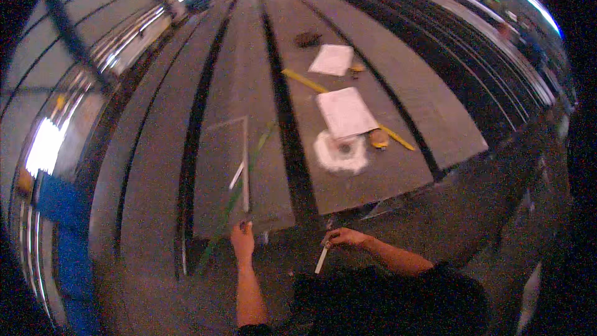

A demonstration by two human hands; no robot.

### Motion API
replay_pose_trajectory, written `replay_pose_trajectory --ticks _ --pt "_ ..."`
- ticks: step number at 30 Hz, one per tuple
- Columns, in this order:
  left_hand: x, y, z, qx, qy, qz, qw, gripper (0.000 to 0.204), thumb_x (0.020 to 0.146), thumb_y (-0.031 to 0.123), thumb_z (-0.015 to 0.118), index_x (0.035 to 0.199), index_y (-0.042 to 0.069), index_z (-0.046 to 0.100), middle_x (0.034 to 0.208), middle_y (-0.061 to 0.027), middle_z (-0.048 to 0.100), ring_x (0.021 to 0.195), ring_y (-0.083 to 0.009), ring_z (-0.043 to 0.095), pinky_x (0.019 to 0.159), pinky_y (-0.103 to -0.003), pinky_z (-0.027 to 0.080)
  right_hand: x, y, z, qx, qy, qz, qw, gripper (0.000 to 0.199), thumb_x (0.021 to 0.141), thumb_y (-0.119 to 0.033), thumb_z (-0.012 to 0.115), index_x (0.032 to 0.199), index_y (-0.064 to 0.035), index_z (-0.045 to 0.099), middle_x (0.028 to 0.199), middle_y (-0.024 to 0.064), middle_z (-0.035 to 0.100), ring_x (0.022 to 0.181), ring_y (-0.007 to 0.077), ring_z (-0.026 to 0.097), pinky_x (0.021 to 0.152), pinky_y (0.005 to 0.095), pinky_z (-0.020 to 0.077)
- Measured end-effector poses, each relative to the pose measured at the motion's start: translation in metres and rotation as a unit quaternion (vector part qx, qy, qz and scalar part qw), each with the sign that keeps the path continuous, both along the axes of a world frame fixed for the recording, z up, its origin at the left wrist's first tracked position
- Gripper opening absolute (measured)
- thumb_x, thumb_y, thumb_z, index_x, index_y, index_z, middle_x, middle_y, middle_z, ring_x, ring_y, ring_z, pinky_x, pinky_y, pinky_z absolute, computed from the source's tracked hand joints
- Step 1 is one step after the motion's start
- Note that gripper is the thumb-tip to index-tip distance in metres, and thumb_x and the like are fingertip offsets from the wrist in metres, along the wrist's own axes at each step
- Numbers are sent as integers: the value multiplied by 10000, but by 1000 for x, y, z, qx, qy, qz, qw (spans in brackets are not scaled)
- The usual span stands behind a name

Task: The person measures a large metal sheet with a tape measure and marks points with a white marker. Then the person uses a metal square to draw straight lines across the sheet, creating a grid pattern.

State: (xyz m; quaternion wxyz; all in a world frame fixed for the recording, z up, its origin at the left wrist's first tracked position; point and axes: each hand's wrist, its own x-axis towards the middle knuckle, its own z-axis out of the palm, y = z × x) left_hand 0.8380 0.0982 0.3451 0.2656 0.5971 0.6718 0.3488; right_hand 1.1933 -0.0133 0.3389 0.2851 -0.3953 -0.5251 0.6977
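My left hand [243, 241] is closed at the near end of a thin, light L-shaped square [245, 165], whose long leg points away from me over the grey metal surface. Its short leg turns left at the far end. Beside it lie a short white strip [236, 175] and a long green strip [234, 199] running at a slant. Off to the right, my right hand [346, 237] pinches a slim white stick [321, 260] that hangs downward in front of the surface's near edge. Blur and distance hide the finer detail of both grips.
Two white paper sheets [331, 60] [346, 112] lie on the slotted grey table [398, 180]. Around them are a yellow bar [305, 79], a round yellow-edged object [378, 138], a crumpled white ring-like thing [341, 151] and a dark lump [308, 39]. Blue panels [65, 202] stand left.
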Motion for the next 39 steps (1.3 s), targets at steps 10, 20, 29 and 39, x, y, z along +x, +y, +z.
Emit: replay_pose_trajectory --ticks 10,20,29,39 --pt "94 197 -62 -66 231 -75 968 643 768 338 806 1183 -75 543 1124 -257 647 994 -434 643 879 -489 522 94 -78 17 -183 45 -375 908 331 915 -258 658 1187 -70 644 890 22 649 730 154 608 645 311 524" --pt "107 204 -29 -283 -289 -185 896 192 859 66 695 1020 19 603 771 -62 619 619 -167 578 522 -317 443 57 -258 -74 -351 -127 -491 787 280 933 -282 630 1166 -139 690 914 25 656 786 172 610 675 344 519" --pt "197 102 35 -133 -402 -273 864 246 850 44 703 1068 18 593 943 -44 617 805 -162 585 687 -297 488 88 -158 41 -158 -274 -499 807 436 934 -397 615 1142 -17 671 971 129 699 937 253 639 824 395 510" --pt "431 -142 119 -143 -283 -514 797 409 848 120 755 1194 7 570 1072 -34 638 978 -173 585 885 -343 478 233 -133 170 113 -140 -487 855 475 946 -410 632 1200 -9 637 1114 153 682 1064 200 610 948 362 478"
